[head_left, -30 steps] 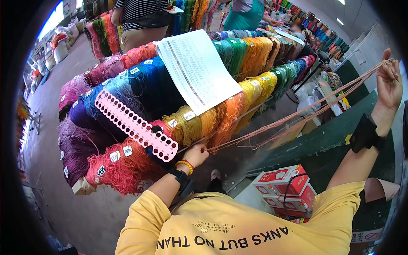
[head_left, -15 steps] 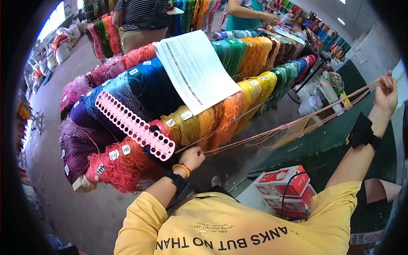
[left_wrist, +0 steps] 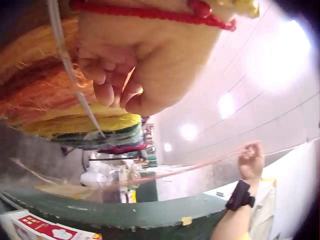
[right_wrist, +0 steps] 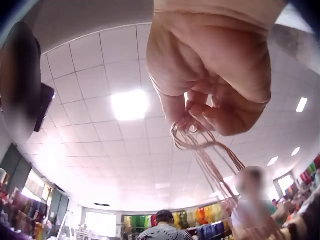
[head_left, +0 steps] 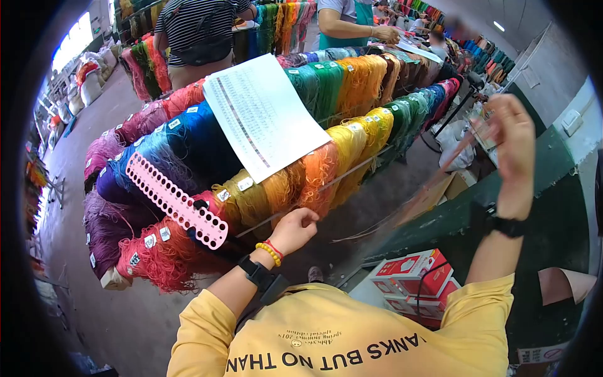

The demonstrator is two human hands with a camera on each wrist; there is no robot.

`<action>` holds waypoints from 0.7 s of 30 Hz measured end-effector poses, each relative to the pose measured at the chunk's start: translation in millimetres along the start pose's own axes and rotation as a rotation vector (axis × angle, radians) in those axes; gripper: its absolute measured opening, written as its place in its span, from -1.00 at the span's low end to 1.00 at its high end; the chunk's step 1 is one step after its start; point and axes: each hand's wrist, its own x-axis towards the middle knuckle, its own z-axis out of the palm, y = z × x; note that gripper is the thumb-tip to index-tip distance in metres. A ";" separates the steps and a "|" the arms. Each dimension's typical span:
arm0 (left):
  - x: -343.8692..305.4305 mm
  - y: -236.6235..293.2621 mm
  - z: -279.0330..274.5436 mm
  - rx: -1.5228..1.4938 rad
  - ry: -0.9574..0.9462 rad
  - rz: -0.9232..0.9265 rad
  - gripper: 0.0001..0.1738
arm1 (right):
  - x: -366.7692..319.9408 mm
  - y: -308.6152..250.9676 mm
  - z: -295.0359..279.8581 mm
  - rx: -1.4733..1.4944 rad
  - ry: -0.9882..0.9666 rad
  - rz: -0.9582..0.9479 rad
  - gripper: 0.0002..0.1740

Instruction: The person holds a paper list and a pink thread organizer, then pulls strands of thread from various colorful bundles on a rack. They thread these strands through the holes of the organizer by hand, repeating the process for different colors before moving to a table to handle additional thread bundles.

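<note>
My right hand [head_left: 516,141], raised at the right, pinches a bundle of pale pink thread [right_wrist: 200,145]. In the right wrist view the looped end hangs from the fingertips. The strands run down and left, blurred in the head view, their loose tail in the air. My left hand [head_left: 292,231], wearing yellow beads, hovers by the front rack's orange skeins [head_left: 319,173]. Its fingers are loosely curled with no thread seen in them; the tail lies apart from it. A pink card with rows of holes [head_left: 176,201] lies on the skeins to the left.
Printed sheets [head_left: 264,116] lie across the racks of labelled, coloured skeins. A thin rod [head_left: 355,168] runs along the front rack. Red and white boxes [head_left: 414,276] stand low at the right beside a green ledge [head_left: 540,207]. Other people are behind the racks.
The thread's near end has come away from my left hand. My right hand has moved left and nearer with the bundle, which was stretched taut between both hands.
</note>
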 end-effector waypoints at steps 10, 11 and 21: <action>4.8 144.0 -12.9 -0.430 -0.283 0.263 -0.62 | -70.8 59.5 109.1 0.244 -0.739 0.491 -0.82; 8.2 142.6 -15.0 -0.356 -0.305 0.217 -0.65 | -71.3 60.8 110.9 0.260 -0.749 0.494 -0.81; 2.9 157.2 -35.2 0.076 -0.204 0.029 -0.80 | -89.1 90.3 133.1 0.590 -0.851 0.437 -0.70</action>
